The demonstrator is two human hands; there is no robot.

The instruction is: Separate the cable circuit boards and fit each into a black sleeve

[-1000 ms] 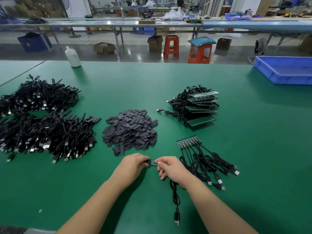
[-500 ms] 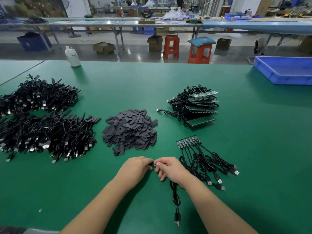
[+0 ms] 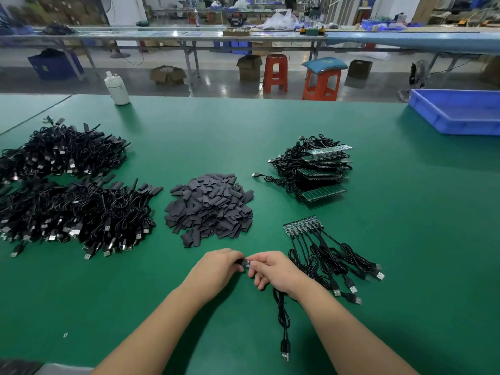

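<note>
My left hand (image 3: pixel 219 265) pinches a black sleeve at the near middle of the green table. My right hand (image 3: pixel 273 269) pinches a small circuit board (image 3: pixel 248 264) whose tip shows between the two hands. That board's black cable (image 3: pixel 282 318) hangs from under my right hand toward me and ends in a USB plug. A strip of joined boards with cables (image 3: pixel 303 228) lies just right of my right hand. A heap of black sleeves (image 3: pixel 209 208) lies beyond my hands. A stack of board strips (image 3: pixel 319 171) sits further back on the right.
Two large piles of black sleeved cables (image 3: pixel 67 207) fill the left of the table. A white bottle (image 3: pixel 117 87) stands at the far left edge and a blue tray (image 3: pixel 460 112) at the far right. Stools and benches stand beyond the table.
My hands have closed together, and less of the small board shows between them than a second ago. The piles have not moved.
</note>
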